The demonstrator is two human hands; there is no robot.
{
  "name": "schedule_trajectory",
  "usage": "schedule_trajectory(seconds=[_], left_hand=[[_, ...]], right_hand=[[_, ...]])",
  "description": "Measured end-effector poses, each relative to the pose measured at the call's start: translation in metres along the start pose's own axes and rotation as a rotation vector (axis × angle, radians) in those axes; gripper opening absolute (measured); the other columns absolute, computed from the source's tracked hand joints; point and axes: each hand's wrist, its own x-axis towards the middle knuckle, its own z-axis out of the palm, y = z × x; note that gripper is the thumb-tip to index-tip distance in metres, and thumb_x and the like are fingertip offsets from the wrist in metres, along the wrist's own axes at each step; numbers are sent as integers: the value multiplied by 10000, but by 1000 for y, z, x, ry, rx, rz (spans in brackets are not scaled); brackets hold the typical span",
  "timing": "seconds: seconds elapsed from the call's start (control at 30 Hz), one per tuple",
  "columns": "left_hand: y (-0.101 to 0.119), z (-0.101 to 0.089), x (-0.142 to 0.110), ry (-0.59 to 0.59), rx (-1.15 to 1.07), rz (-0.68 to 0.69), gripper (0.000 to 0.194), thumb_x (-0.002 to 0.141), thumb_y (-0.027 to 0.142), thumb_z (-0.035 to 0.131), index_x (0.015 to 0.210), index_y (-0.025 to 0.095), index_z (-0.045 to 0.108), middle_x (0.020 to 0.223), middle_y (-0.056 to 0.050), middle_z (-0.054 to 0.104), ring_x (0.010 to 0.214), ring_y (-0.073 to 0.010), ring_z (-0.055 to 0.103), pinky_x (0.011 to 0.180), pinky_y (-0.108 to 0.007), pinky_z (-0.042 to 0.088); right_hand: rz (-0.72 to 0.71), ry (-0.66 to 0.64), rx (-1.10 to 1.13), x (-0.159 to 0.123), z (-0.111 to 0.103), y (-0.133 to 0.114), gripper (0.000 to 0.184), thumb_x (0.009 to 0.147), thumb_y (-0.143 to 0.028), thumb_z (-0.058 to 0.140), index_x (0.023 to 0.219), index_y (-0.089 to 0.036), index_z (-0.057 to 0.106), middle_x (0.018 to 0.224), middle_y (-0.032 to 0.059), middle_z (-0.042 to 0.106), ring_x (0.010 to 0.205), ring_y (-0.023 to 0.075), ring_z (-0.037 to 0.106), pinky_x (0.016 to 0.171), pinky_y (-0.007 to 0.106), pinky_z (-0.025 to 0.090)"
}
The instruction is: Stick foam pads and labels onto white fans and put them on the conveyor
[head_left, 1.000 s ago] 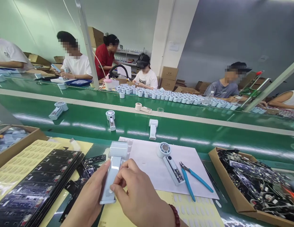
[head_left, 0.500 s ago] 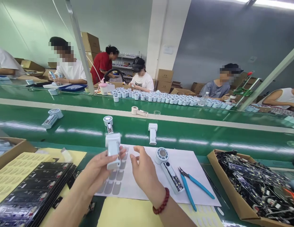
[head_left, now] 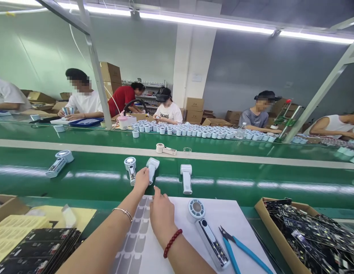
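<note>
The left hand (head_left: 142, 179), being nearer, grasps the pale-blue device (head_left: 153, 167) at its right side, long axis pointing mostly forward. For the right hand (head_left: 162, 213), I cannot tell the grip.

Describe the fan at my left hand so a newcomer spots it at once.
Look along the near green belt to your left hand. Touching that hand is the pale blue fan, between a round-faced fan and a T-shaped fan. Unlike those two, its handle slants down to the left.
</note>
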Motion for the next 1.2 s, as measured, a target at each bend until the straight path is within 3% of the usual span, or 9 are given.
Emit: schedule_trajectory(seconds=[0.17,0.27,0.4,0.57,0.7,0.83,0.93,1.03,1.2], left_hand=[[0,-24,12,224,167,10,471,918,352,679,1358,219,579,1502,-138,509,1281,-325,555,1031,-580,499],[4,-38,17,256,199,-80,469,908,364,692,1335,198,593,1451,-138,554,1262,-329,570,1019,-589,502],[13,-44,5,248,102,-161,368,912,391,688,1221,194,651,1275,-103,657,1109,-275,652,919,-490,564],[35,-47,-57,168,-259,-99,267,935,389,655,1074,161,659,970,-40,685,749,-153,643,645,-317,564],[42,-74,-132,56,-535,-103,224,918,366,612,890,150,661,753,-16,654,498,-89,478,442,-221,428],[25,-109,-186,82,-625,-444,301,954,325,535,1031,114,736,755,-89,725,605,-193,671,531,-287,591],[10,-123,-203,119,-690,-609,239,938,227,595,1070,88,738,897,-141,783,823,-245,766,685,-307,653],[0,-124,-211,195,-756,-652,181,919,158,629,1061,113,732,840,-88,777,596,-153,710,566,-233,616],[-9,-116,-220,118,-943,-734,21,878,148,679,896,158,684,633,-20,650,489,-125,616,465,-215,542]], right_hand=[[-31,57,64,1,7,7,659,792,113,488,1386,-161,567,1252,98,739,1178,288,665,931,398,549],[-22,75,99,2,11,7,672,806,101,493,1428,-150,524,1279,126,723,1204,296,646,954,407,534],[-5,95,187,3,15,9,635,795,82,518,1397,-118,536,1096,153,773,1133,320,665,872,411,541],[2,172,414,3,18,11,502,812,37,517,1262,-172,591,979,58,777,1037,276,685,881,394,529],[7,213,635,-9,9,6,425,811,-12,535,1191,-196,579,933,31,770,975,239,705,892,384,535],[-35,191,839,-49,-10,5,392,844,-175,588,1231,-193,529,934,33,766,933,219,712,788,341,572],[-54,39,1023,-92,-21,8,535,779,-264,701,1281,-204,529,954,24,761,853,200,707,681,289,561],[8,-157,1165,-131,-22,4,630,671,-243,803,1256,-207,571,882,-3,769,659,160,678,618,271,532],[32,-148,1328,-163,-14,-16,553,582,-236,844,1086,-219,619,688,13,770,1114,316,720,742,336,614]])
